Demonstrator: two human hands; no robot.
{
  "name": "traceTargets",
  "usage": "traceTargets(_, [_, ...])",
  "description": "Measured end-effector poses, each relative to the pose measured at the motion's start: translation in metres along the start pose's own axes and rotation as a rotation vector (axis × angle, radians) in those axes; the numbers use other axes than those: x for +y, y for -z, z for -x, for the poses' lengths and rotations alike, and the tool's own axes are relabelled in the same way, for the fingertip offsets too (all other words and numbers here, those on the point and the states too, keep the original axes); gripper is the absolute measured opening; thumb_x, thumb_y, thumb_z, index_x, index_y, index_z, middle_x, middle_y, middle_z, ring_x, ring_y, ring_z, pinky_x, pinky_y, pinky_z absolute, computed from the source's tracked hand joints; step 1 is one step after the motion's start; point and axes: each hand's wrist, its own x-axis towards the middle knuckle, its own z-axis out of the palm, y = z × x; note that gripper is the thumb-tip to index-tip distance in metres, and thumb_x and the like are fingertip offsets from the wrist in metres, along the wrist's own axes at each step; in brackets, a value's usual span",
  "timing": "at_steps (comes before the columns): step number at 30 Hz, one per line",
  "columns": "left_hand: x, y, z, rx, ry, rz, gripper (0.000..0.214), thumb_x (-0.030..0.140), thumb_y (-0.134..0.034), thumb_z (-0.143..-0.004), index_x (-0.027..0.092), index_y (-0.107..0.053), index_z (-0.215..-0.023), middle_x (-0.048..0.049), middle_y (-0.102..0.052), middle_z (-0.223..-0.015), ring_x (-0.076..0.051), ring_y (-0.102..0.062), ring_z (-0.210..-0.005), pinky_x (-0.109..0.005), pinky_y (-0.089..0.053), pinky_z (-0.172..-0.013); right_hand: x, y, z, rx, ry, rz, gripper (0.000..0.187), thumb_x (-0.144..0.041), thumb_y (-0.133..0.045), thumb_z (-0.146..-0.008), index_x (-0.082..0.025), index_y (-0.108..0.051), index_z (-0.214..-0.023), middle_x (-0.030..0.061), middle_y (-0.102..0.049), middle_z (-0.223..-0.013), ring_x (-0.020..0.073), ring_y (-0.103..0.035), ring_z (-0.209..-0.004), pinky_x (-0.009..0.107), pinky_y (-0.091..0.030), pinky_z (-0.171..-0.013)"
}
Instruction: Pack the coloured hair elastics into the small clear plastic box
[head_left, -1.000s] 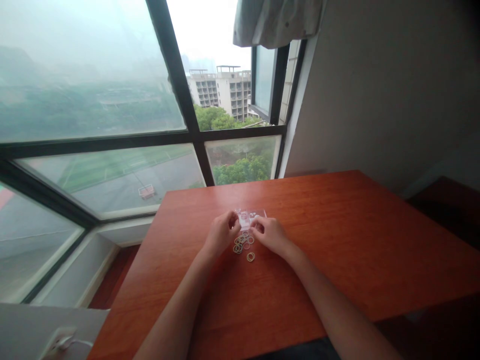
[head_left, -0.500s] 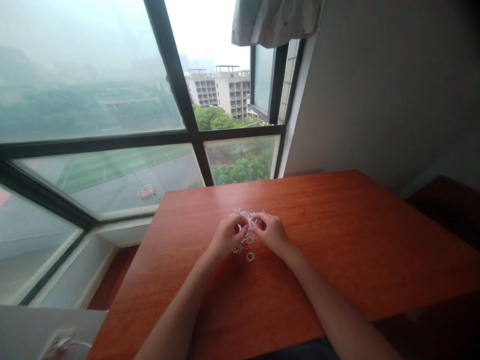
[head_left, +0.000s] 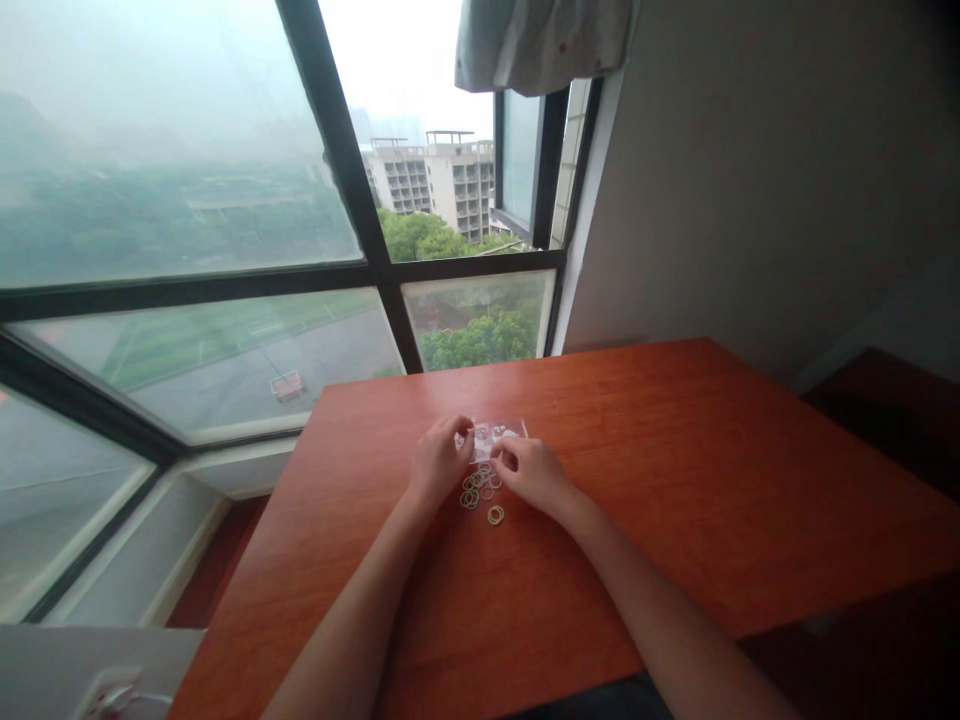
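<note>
- Grip, left hand (head_left: 439, 462): fingers curled towards thumb, at the left edge of the clear plastic piece; cannot tell whether anything is pinched.
- Grip, right hand (head_left: 534, 472): thumb and fingertips drawn near each other over the right side; contents, if any, too small to tell.
- Flat, clear plastic piece with whitish and pinkish patches (head_left: 514, 428): on the bench between the hands, partly covered by fingers; packet or tray, undetermined.
- Cluster of small, thin, pale yellow-green and grey rings (head_left: 470, 490): just nearer the wearer; overlapping, exact count unclear, material uncertain.
- Two overlapping yellowish rings (head_left: 496, 516): apart from the cluster, nearest the wearer.
- Hazards, as judged: a low wrist could sweep rings aside; a loose pinch could drop a small part; a tug on the plastic could slide it.
- Reddish-brown wooden bench (head_left: 675, 480): near edge partly hidden by forearms.
- White wall socket (head_left: 112, 692): lower left, cut off by the frame.
</note>
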Motion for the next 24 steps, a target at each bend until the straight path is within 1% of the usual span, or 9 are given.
traceTargets(3, [0.001,0.001,0.0,-0.01,-0.008,-0.039,0.013,0.021,-0.054,-0.083,0.021,-0.064,-0.092,-0.003,-0.067,-0.089,-0.014,-0.058,-0.069,-0.024,-0.042,-0.066,0.0,0.001,0.0,-0.014,-0.002,0.006,0.007,-0.02,-0.061,-0.081,-0.021,-0.067,-0.082,-0.002,-0.063,-0.066,0.0113,-0.054,-0.06,0.021,-0.036,-0.06])
traceTargets(7, [-0.002,0.003,0.001,0.009,0.0,-0.031,0.015,0.021,-0.054,-0.084,0.02,-0.064,-0.095,-0.0034,-0.066,-0.089,-0.014,-0.057,-0.068,-0.024,-0.042,-0.065,0.0,0.002,0.0,-0.032,-0.017,0.008,0.006,-0.021,-0.062,-0.081,-0.022,-0.068,-0.082,-0.002,-0.064,-0.067,0.0114,-0.055,-0.06,0.021,-0.036,-0.06])
traceTargets(10, [-0.003,0.005,0.002,-0.014,-0.013,-0.054,0.013,0.021,-0.054,-0.084,0.021,-0.065,-0.092,-0.0029,-0.065,-0.088,-0.014,-0.057,-0.069,-0.024,-0.042,-0.066,0.0,0.002,0.0,-0.045,-0.024,0.012,0.007,-0.02,-0.061,-0.081,-0.022,-0.068,-0.083,-0.0022,-0.065,-0.067,0.0113,-0.055,-0.06,0.021,-0.036,-0.061])
traceTargets(12, [0.0,0.009,0.002,-0.062,-0.038,-0.097,0.012,0.023,-0.054,-0.085,0.021,-0.066,-0.088,-0.0026,-0.065,-0.086,-0.014,-0.058,-0.069,-0.023,-0.041,-0.066,0.0,0.002,0.0,-0.049,-0.018,0.015,0.008,-0.02,-0.061,-0.081,-0.022,-0.069,-0.083,-0.002,-0.065,-0.068,0.0113,-0.055,-0.061,0.021,-0.036,-0.061])
traceTargets(15, [0.011,0.018,0.001,-0.153,-0.058,-0.181,0.012,0.023,-0.055,-0.084,0.023,-0.067,-0.085,-0.0025,-0.065,-0.084,-0.014,-0.059,-0.069,-0.023,-0.038,-0.061,0.001,0.002,0.001,-0.044,-0.015,0.007,0.008,-0.021,-0.061,-0.081,-0.022,-0.069,-0.083,-0.0018,-0.065,-0.068,0.0114,-0.055,-0.062,0.021,-0.035,-0.06])
traceTargets(17, [0.02,0.024,-0.003,-0.195,-0.056,-0.225,0.012,0.022,-0.056,-0.083,0.023,-0.068,-0.083,-0.003,-0.066,-0.084,-0.015,-0.059,-0.068,-0.023,-0.036,-0.058,0.0,0.003,0.001,-0.044,-0.023,0.002,0.007,-0.022,-0.062,-0.081,-0.022,-0.068,-0.083,-0.002,-0.065,-0.068,0.0114,-0.055,-0.061,0.021,-0.035,-0.059])
traceTargets(19, [0.027,0.028,-0.009,-0.228,-0.056,-0.239,0.012,0.024,-0.057,-0.082,0.024,-0.07,-0.08,-0.0037,-0.066,-0.08,-0.016,-0.06,-0.067,-0.024,-0.036,-0.058,0.0,0.004,0.001,-0.051,-0.034,0.001,0.006,-0.024,-0.062,-0.082,-0.023,-0.069,-0.083,-0.002,-0.065,-0.069,0.0114,-0.055,-0.061,0.021,-0.035,-0.059])
traceTargets(22, [0.032,0.028,-0.02,-0.339,-0.046,-0.215,0.01,0.031,-0.065,-0.076,0.024,-0.072,-0.079,-0.0028,-0.066,-0.069,-0.017,-0.06,-0.062,-0.024,-0.037,-0.056,0.0,0.005,0.001,-0.051,-0.041,0.009,0.008,-0.025,-0.062,-0.083,-0.023,-0.069,-0.083,-0.0015,-0.066,-0.069,0.0116,-0.055,-0.06,0.022,-0.034,-0.059])
traceTargets(24, [0.03,0.025,-0.025,-0.424,-0.024,-0.213,0.009,0.03,-0.07,-0.07,0.026,-0.073,-0.077,-0.0017,-0.066,-0.065,-0.016,-0.059,-0.057,-0.023,-0.037,-0.054,0.001,0.005,0.0,-0.048,-0.039,0.013,0.008,-0.025,-0.062,-0.083,-0.023,-0.07,-0.084,-0.0011,-0.067,-0.07,0.0118,-0.056,-0.061,0.022,-0.034,-0.059])
